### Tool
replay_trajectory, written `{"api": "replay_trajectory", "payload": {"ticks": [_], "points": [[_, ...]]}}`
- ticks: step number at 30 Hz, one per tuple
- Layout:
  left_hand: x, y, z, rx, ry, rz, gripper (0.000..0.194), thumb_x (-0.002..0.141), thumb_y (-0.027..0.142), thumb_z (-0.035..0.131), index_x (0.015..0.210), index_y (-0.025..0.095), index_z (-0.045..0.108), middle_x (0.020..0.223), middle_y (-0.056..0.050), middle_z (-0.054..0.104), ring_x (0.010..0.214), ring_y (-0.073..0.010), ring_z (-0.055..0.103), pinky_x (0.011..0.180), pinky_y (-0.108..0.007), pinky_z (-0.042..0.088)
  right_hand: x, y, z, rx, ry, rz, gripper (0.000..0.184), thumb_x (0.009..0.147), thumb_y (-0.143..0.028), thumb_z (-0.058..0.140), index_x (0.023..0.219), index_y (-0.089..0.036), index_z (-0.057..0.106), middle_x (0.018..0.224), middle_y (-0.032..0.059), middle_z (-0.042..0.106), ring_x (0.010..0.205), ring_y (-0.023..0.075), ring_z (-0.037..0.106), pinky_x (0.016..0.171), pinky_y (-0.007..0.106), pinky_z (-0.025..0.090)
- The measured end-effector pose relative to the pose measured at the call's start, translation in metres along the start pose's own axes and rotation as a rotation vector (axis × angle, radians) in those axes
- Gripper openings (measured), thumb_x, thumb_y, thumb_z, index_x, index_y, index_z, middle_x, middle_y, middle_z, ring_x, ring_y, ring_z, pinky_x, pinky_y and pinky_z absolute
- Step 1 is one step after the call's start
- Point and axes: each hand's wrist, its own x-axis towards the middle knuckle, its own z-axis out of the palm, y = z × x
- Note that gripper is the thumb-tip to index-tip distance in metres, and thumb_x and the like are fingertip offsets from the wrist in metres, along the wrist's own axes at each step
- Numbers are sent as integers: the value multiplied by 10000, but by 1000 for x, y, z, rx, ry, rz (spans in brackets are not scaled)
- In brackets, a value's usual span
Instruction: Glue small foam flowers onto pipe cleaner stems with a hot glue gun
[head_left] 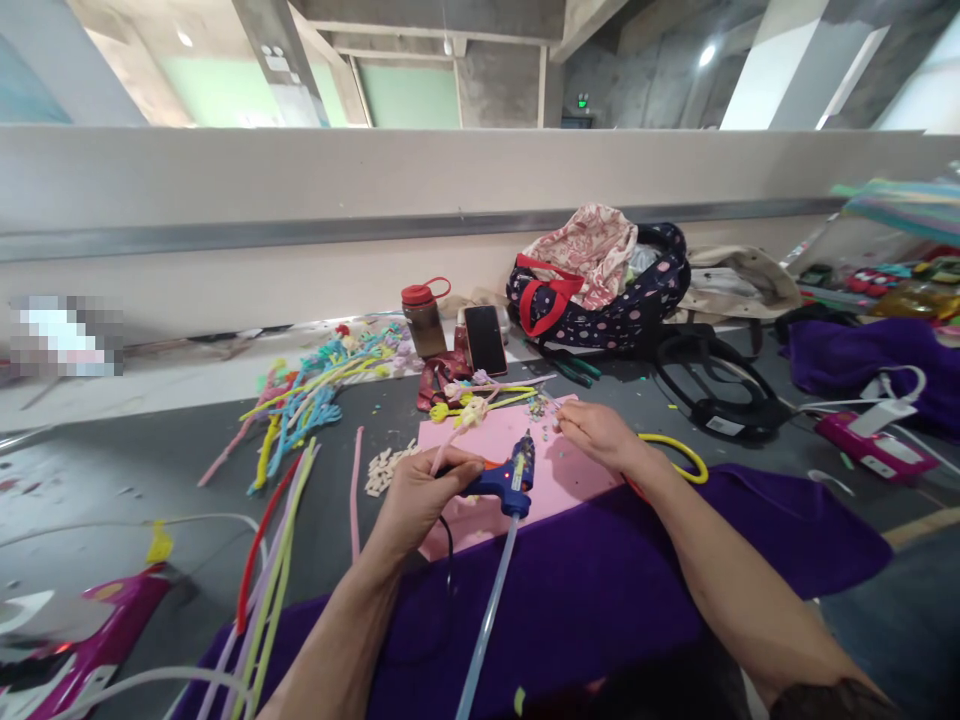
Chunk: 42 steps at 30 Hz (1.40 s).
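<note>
Left hand (420, 495) grasps a blue hot glue gun (495, 482) above a pink sheet (581, 465), nozzle pointing away; a clear glue stick (487, 620) trails from its back. Right hand (600, 435) is pinched closed over the sheet's far right part; its grip's contents are too small to tell. The sheet's near edge meets purple cloth (570, 600). Left of it lie white chips (384, 470), then 1 pink pipe cleaner (356, 495), with gray tabletop (330, 520) showing before the long pipe cleaners (274, 560). Beyond stand a red-lidded bottle (425, 328), smartphone (486, 340) and dotted bag (600, 325), near the wall (300, 185).
</note>
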Motion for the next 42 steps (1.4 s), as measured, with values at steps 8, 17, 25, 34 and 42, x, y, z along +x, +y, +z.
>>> {"api": "replay_trajectory", "payload": {"ticks": [8,17,25,34,42], "points": [[4,-8,-8,-24,47,-27,225,678,331,674,787,137,709,791,-71,696,738,-174,609,706,-269,451,-6,3,-6,-56,-120,97,216,780,-158,438,840,-209,639,869,29,670,763,152,582,623,230,339],[4,-6,-14,25,140,-20,240,655,355,687,773,148,708,738,-48,688,673,-153,587,610,-229,422,6,-13,13,-156,-288,87,203,775,-252,497,802,-202,692,821,86,699,766,210,618,605,252,364],[2,9,-17,-119,246,-77,222,629,336,706,729,137,697,650,-17,663,521,-89,529,490,-187,384,36,-13,7,-114,-76,127,310,828,-127,381,1029,-218,598,1062,58,615,894,173,583,716,250,384],[0,17,-16,-155,282,-94,264,608,354,707,721,116,696,524,-8,612,411,-69,464,372,-174,309,17,-29,23,51,-121,-65,156,805,-165,495,830,-185,648,814,24,657,766,133,582,682,217,381],[1,13,-19,-142,265,-73,240,628,351,693,724,131,697,510,4,607,411,-73,462,388,-185,315,25,-52,51,47,-84,-63,140,804,-204,521,858,-165,644,868,77,641,744,165,580,639,235,368]]}}
